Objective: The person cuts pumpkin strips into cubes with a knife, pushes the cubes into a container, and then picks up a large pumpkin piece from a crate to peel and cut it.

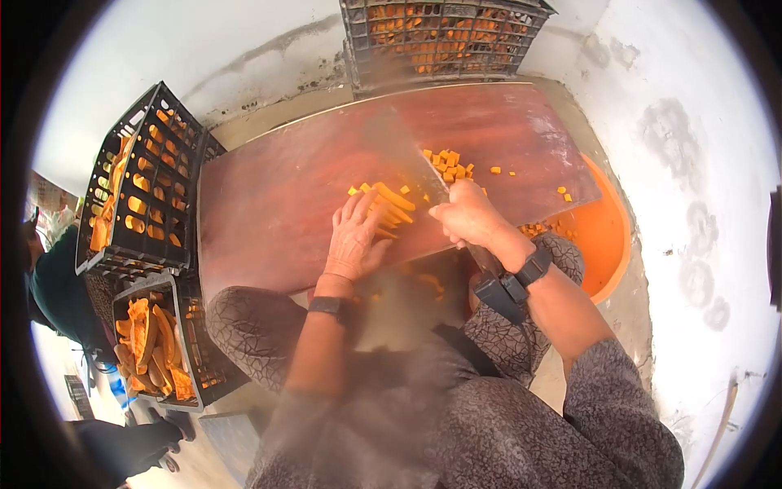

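My left hand (354, 236) lies against several orange pumpkin strips (393, 205) on the reddish board, its fingers stretched and apart and the thumb spread off to the side. My right hand (472, 213) is closed round the handle of a knife. The broad knife blade (417, 151) points up and away to the left, just right of the strips, and is partly blurred. Beyond the right hand, small pumpkin cubes (448, 163) sit in a heap against the blade's far side. A few loose cubes lie farther right.
The reddish board (277, 204) spans the space before my knees. An orange tub (607, 236) with cubes stands under its right end. Black crates of pumpkin pieces stand at the back (444, 41), left (151, 187) and lower left (175, 326). Another person (61, 285) is at far left.
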Action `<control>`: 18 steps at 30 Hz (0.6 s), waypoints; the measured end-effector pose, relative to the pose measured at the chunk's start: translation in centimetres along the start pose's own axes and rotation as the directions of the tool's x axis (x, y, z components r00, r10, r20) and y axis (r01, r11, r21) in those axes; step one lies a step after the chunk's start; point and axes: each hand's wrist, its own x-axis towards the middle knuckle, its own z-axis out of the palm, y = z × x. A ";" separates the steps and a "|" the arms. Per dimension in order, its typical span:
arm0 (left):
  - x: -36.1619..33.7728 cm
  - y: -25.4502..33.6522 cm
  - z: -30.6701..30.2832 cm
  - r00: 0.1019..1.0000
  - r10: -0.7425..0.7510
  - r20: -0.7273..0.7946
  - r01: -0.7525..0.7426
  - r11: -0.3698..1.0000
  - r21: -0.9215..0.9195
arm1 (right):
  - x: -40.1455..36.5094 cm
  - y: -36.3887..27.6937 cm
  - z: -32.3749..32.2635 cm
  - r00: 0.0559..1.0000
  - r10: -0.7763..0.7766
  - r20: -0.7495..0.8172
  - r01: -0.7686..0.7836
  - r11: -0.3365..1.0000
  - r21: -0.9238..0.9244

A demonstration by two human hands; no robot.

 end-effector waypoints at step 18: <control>2.6 -1.4 0.1 0.966 0.041 0.257 -0.093 0.976 0.196 | -0.3 5.1 1.2 0.987 -0.007 -0.164 -0.047 0.944 -0.328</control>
